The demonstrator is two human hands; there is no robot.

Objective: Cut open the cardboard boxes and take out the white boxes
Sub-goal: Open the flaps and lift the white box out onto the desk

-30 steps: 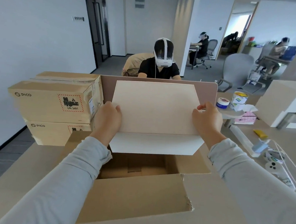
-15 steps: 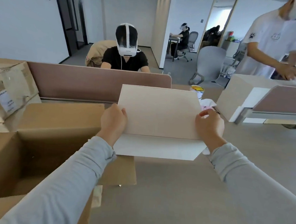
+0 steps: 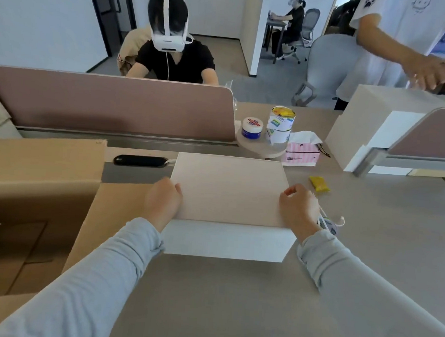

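We clasp the white box (image 3: pixel 229 192) by its two side edges, left hand (image 3: pixel 163 202) and right hand (image 3: pixel 298 210) level, likely to carry it flat; it sits between our grips, the opened cardboard box (image 3: pixel 33 182) left of them.

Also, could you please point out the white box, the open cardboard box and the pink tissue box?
white box (image 3: pixel 229 189): head view, middle of its top face.
cardboard box (image 3: pixel 41 167): head view, on its far flap.
pink tissue box (image 3: pixel 301 154): head view, on its striped front side.
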